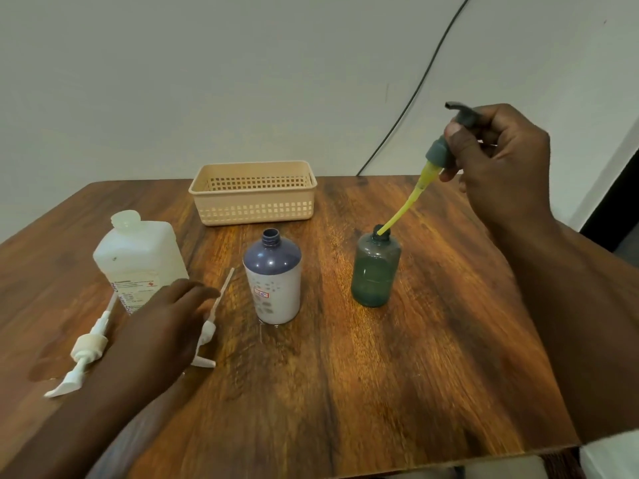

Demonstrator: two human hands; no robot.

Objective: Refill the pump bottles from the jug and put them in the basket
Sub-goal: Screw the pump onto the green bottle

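A green translucent bottle (375, 271) stands right of centre on the wooden table (345, 375). My right hand (501, 157) holds its grey pump head (446, 146) above it, tilted, with the yellow tube's tip in the bottle's neck. An open blue-and-white bottle (272, 278) stands in the middle. The white jug (138, 257), capped, stands at the left. My left hand (162, 330) hovers with fingers apart over a white pump head (207, 326) lying flat; a second white pump head (86, 350) lies further left. The beige basket (253, 193) sits at the back.
A black cable (415, 88) runs down the wall behind the table's far edge. The table's near edge ends just below my arms, and its right edge lies under my right forearm.
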